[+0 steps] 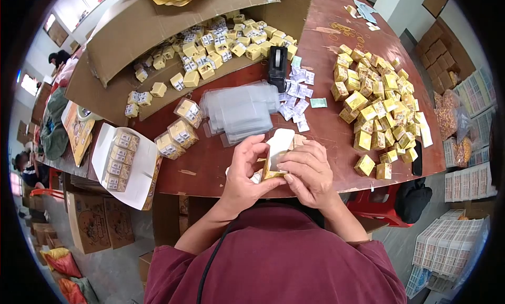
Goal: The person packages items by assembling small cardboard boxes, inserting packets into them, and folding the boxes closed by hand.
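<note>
Near the table's front edge, my left hand (245, 170) holds the left side of a small open carton (280, 143) with a raised white flap. The fingers of my right hand (307, 172) are bent over the carton's right side and front. Part of the carton is hidden behind the fingers. Beyond it lie a stack of clear plastic sheets (239, 108) and scattered small white packets (295, 101). A black tape dispenser (277, 67) stands behind them. To the left are wrapped bundles of small boxes (179, 135).
A pile of yellow boxes (381, 99) covers the table's right part. An open cardboard box (158, 33) holds many small boxes at the back left. An open white carton (139, 170) sits at left. A red stool (376, 206) is beside the table. People are in the left background.
</note>
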